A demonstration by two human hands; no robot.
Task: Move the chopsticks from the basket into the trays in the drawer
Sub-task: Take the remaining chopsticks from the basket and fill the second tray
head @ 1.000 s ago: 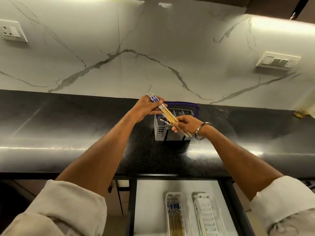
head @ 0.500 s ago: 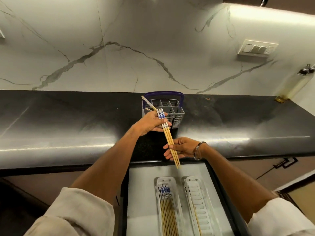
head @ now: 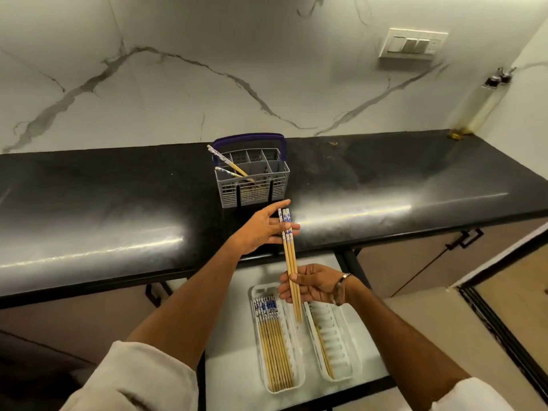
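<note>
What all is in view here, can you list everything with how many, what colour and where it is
held chopsticks: about three, tan with blue-and-white tops, over the drawer's front edge
basket: one, grey with a purple handle, on the countertop
chopsticks in basket: at least two, tan with patterned tops, leaning left
left tray: one, white, in the drawer, full of chopsticks
right tray: one, white, in the drawer, at least one chopstick along its left side
drawer: one, white inside, open below the counter
countertop: one, black
switch plate: one, white, on the marble wall
bracelet: one, metal, on the right wrist
left hand: fingers extended behind the chopstick tops
right hand: grips the bundle lower down
</note>
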